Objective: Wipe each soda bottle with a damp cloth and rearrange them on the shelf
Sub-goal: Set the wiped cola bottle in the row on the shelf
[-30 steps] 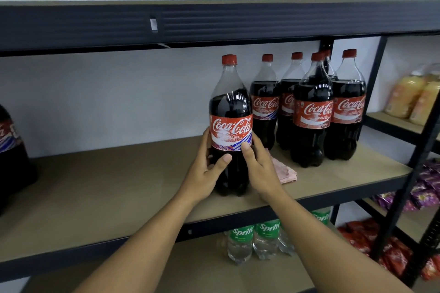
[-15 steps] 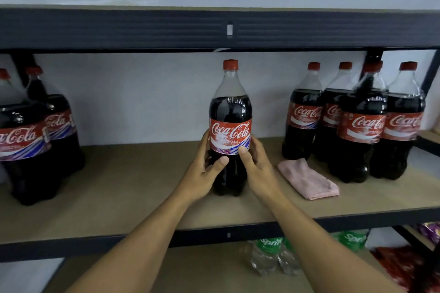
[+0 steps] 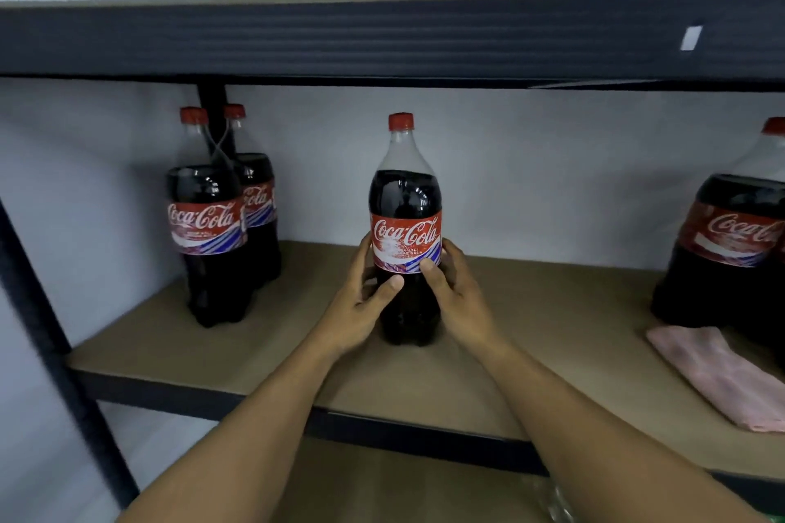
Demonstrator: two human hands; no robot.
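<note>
The bottle (image 3: 405, 200) is gripped low down from both sides. The left hand (image 3: 361, 306) is curled round its left flank, thumb across the front below the label. The right hand (image 3: 456, 297) is wrapped round its right flank, thumb on the label's lower edge. It is held upright at the middle of the shelf (image 3: 552, 331). A pink cloth (image 3: 718, 374) is laid flat at the right, just before another bottle (image 3: 730, 234). Two more bottles (image 3: 208, 225) are stood at the far left, near the wall.

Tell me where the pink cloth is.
Head view, far right: the pink cloth lies flat on the shelf in front of the right-hand Coca-Cola bottle.
</note>
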